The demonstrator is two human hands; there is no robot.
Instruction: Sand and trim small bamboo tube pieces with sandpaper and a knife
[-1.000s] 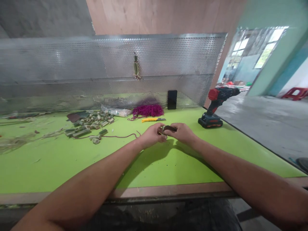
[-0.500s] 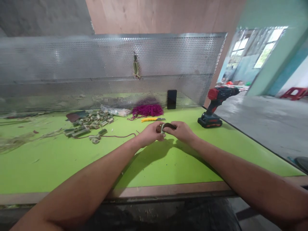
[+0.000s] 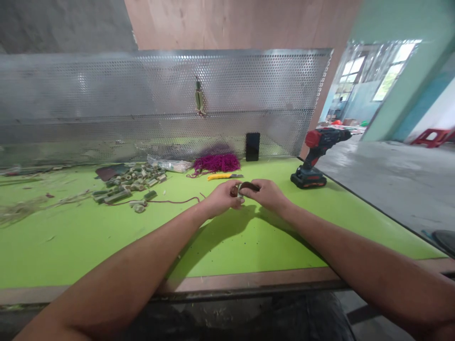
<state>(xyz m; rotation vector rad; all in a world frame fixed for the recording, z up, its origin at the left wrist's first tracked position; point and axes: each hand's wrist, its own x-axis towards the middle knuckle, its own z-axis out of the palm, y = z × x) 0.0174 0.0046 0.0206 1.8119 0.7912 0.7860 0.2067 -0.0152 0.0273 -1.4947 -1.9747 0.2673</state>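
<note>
Dark brown strip (image 3: 250, 186) lies across a small pale bamboo piece (image 3: 241, 190), both pinched between the hands just above the middle of the green table (image 3: 71, 246) in the head view. The left hand (image 3: 222, 199) and right hand (image 3: 266, 195) nearly meet, their fingers (image 3: 239, 201) curled closed around the strip and piece. Just beyond the hands lie a yellow utility knife (image 3: 222, 176) and a thin red cord (image 3: 174, 201). Further left sits a heap of cut bamboo pieces (image 3: 131, 184). A magenta cord bundle (image 3: 216, 163), an upright black phone (image 3: 252, 146) and a clear plastic bag (image 3: 167, 165) rest by a perforated metal sheet (image 3: 159, 80). A red-and-black cordless drill (image 3: 314, 158) stands to the right.
</note>
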